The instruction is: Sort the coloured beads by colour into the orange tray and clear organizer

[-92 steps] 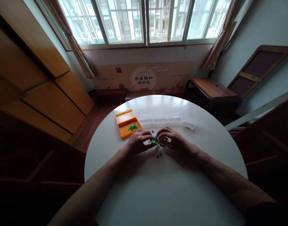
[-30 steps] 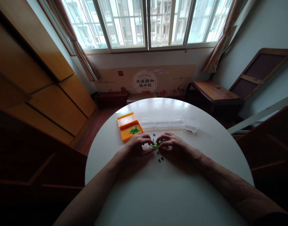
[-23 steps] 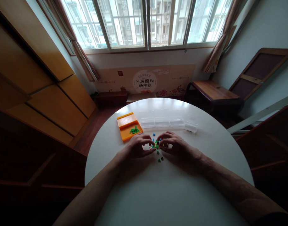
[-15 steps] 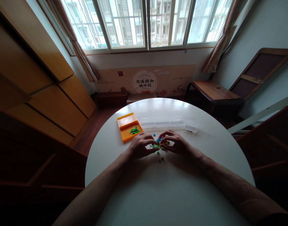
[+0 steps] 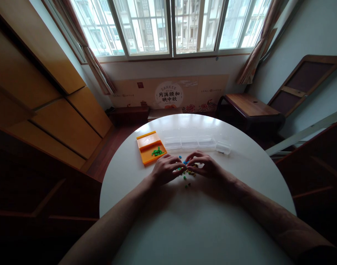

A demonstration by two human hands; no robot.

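A small heap of coloured beads point(image 5: 188, 173), green, blue and yellow, lies on the round white table point(image 5: 196, 221). My left hand point(image 5: 166, 169) rests at the heap's left with its fingers curled and the tips pinched at the beads. From the right, my right hand point(image 5: 205, 167) does the same, its fingertips meeting the left hand's over the heap. What either pinch holds is too small to see. An orange box point(image 5: 150, 147) with its lid open and green beads inside stands just beyond my left hand.
A row of clear plastic boxes point(image 5: 189, 142) stands behind the heap, with one more clear box point(image 5: 223, 147) at its right end. A wooden bench point(image 5: 249, 105) is beyond the table on the right, and wooden cabinets point(image 5: 55, 121) on the left.
Both hands have stayed at the heap while their fingertips shifted slightly among the beads. A few beads have spread toward me. The view tilted a little.
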